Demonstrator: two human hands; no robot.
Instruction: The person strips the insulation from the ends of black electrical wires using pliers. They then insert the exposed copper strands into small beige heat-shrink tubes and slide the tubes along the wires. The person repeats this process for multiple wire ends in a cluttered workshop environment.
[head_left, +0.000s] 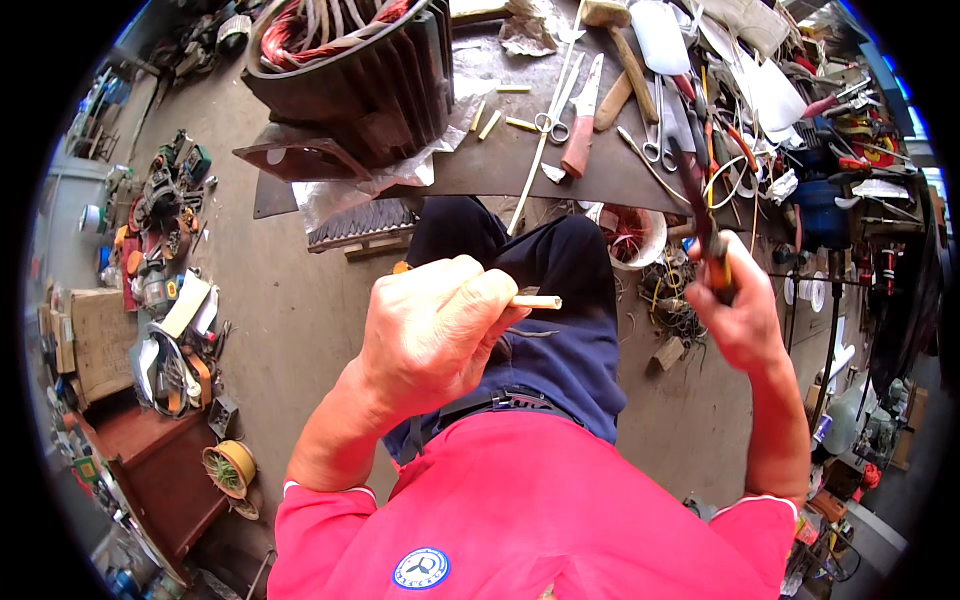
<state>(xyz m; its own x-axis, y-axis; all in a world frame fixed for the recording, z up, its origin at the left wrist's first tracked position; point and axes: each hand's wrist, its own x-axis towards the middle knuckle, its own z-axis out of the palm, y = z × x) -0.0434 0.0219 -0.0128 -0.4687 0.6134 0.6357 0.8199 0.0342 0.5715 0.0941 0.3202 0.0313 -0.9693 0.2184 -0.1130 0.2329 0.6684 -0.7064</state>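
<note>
My left hand (pixel 435 325) is closed in a pinch in front of my lap. A short pale tube (pixel 540 302), its end hollow-looking, sticks out to the right between thumb and fingers. Farther right and apart from it, my right hand (pixel 738 305) is wrapped round a dark long narrow tool with a black-and-yellow handle (pixel 718 268). The tool points up and away toward the table; blur hides its exact kind. On the table (pixel 480 178), several short yellowish tube pieces (pixel 489 125) lie near a long pale rod (pixel 536 165) and scissors (pixel 551 125).
A finned motor housing (pixel 380 110) with copper-red windings (pixel 290 40) stands on the table's left. A red-handled knife (pixel 580 130), a hammer (pixel 625 50) and cluttered tools lie to the right. Below the edge is a bucket of wire scraps (pixel 652 240). A potted plant (pixel 228 470) stands at lower left.
</note>
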